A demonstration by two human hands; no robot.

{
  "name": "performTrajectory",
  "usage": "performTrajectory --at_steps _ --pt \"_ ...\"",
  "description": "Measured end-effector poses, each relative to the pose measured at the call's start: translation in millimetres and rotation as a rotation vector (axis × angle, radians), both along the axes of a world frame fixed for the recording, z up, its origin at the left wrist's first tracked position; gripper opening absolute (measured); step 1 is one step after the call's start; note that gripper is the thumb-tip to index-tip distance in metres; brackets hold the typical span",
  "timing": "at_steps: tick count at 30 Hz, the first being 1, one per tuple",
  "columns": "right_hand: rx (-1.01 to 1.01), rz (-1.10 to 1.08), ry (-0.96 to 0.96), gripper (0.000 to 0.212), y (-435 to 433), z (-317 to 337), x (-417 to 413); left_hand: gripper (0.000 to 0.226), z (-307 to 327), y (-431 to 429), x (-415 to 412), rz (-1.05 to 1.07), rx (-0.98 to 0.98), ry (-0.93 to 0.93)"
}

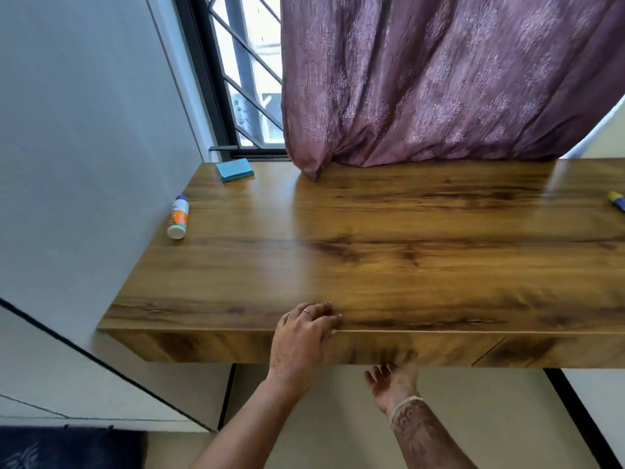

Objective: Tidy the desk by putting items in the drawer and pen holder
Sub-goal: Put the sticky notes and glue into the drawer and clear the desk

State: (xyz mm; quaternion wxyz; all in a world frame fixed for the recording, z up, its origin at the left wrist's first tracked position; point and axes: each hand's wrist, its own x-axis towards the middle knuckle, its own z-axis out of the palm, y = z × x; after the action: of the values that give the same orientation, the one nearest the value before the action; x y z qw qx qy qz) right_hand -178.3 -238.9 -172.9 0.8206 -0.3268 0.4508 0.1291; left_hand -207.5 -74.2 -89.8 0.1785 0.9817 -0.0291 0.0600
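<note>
Left grip [306, 333] lies knuckles-up on the front edge of the desk [406, 248], fingers loosely bent on the wood and holding nothing. Right grip [392, 380] reaches palm-up under the drawer [422, 348]; its fingertips are hidden, so I cannot tell whether they have hooked it. With the drawer closed, tidying looks barely begun: a blue notepad [235, 169], a lying bottle [178, 216] and a yellow-blue item [617, 199] wait on top. No pen holder shows.

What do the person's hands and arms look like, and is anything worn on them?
Both forearms are bare, no sleeves in view. The left hand wears a thin ring on one finger. The right hand has a pale band at the wrist, with a reddish-brown floral pattern drawn along the forearm.
</note>
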Motion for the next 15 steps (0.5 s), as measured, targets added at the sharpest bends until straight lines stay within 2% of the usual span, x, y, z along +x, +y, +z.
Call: performTrajectory --at_steps 4,8,11,15 --pt "0.043 -0.075 -0.020 0.059 14 -17 4 0.030 -7 4 -2 -0.020 -0.031 -0.039" --pt "0.050 -0.164 -0.088 0.041 20 -29 4 0.037 -11 6 -6 -0.054 -0.038 -0.048" --pt "0.105 -0.179 -0.116 0.050 16 -35 5 0.054 -14 9 -8 -0.101 -0.003 -0.035" --pt "0.104 -0.195 -0.099 0.049 14 -39 5 0.061 -14 10 -9 -0.119 -0.015 -0.041"
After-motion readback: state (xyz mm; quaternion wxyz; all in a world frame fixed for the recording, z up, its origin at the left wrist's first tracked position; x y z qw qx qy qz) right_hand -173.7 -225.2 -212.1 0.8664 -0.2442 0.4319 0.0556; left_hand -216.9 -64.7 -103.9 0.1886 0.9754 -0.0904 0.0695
